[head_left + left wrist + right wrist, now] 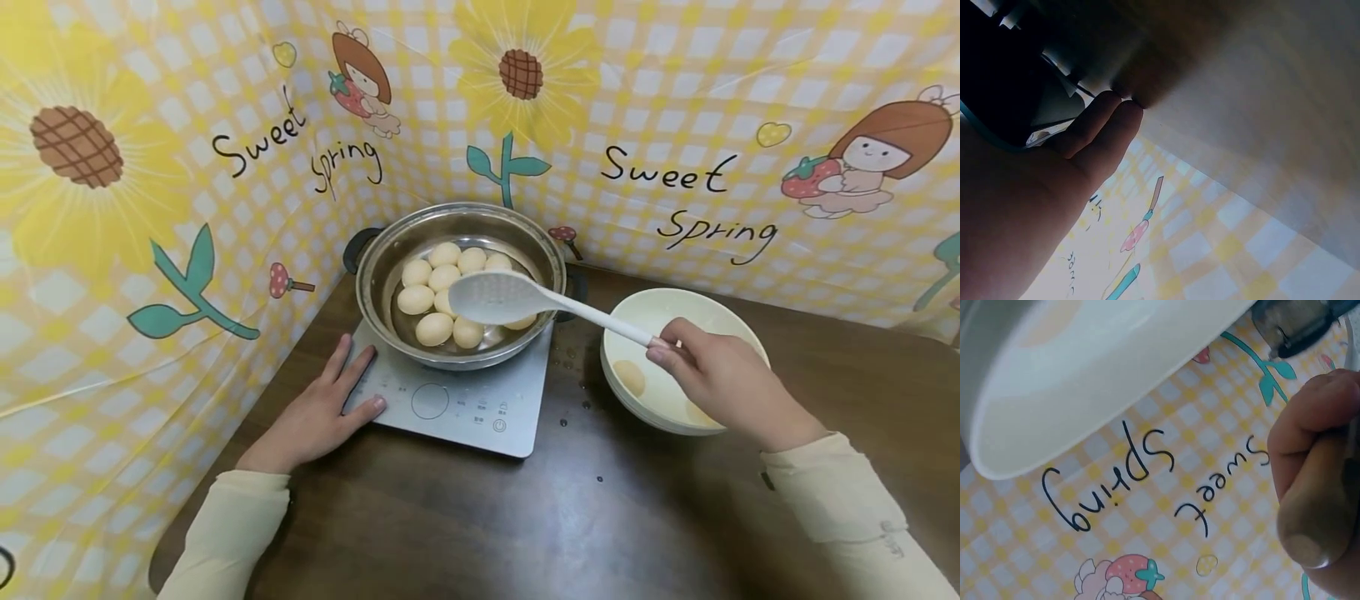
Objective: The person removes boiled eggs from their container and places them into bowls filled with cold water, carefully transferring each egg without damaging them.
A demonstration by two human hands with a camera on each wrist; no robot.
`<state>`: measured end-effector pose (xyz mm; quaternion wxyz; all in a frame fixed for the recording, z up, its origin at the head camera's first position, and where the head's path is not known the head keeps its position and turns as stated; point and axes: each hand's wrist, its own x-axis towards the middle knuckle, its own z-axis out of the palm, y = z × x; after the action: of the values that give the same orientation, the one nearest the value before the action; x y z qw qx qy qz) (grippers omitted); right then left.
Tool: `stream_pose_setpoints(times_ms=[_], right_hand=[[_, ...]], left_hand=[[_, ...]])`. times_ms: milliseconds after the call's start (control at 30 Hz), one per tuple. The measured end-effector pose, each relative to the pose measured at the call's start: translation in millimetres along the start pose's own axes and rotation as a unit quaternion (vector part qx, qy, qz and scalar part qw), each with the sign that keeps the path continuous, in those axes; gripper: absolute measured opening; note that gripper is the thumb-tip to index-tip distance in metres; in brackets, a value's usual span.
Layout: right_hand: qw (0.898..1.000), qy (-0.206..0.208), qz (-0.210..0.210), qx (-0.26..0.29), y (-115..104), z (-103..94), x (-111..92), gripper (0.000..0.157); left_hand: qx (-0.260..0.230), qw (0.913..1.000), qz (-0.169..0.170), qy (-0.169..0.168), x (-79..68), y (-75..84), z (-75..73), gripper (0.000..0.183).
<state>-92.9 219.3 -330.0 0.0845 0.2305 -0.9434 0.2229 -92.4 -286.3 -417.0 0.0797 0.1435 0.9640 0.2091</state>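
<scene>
My right hand (723,379) grips the handle of a large pale spoon (498,297), whose broad head is above the pot and hides part of the eggs. In the right wrist view, the spoon handle's rounded end (1313,519) shows by the curled fingers. Several light eggs (435,329) lie in the steel pot (461,364), which stands on a white induction cooker (465,421). My left hand (318,417) has its fingers spread at the cooker's left front corner, touching its edge. In the left wrist view, two straight fingers (1100,134) show; the rest is dark.
Right of the cooker, beneath my right hand, stands a white bowl (678,304) with an egg (628,377) inside. Water drops dot the brown table (570,517) between bowl and cooker. A yellow checked cloth (637,92) hangs behind and at the left.
</scene>
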Motion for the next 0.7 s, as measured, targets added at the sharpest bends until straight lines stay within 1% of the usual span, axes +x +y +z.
stream_pose_setpoints(times_ms=[100,300,533,633,700], right_hand=[[1.000,0.009,-0.006,-0.009,2,7.5,-1,0.014],[1.000,0.021,-0.004,-0.001,3,15.2,0,0.013],[0.999,0.041,-0.003,0.000,-8,20.1,9,0.013],[0.999,0.053,-0.003,0.003,-13,23.2,12,0.013],[0.998,0.055,0.004,0.009,-15,27.1,13,0.012]], left_hand=[[0.001,1.0000,0.000,-0.002,0.4,-0.1,0.6,0.083],[0.002,1.0000,0.000,-0.002,0.4,-2.0,0.4,0.083],[0.000,1.0000,0.000,0.000,0.0,-5.5,1.5,0.083],[-0.003,1.0000,0.002,-0.001,0.1,-3.9,0.6,0.083],[-0.004,1.0000,0.004,-0.002,0.5,-1.5,-0.3,0.083]])
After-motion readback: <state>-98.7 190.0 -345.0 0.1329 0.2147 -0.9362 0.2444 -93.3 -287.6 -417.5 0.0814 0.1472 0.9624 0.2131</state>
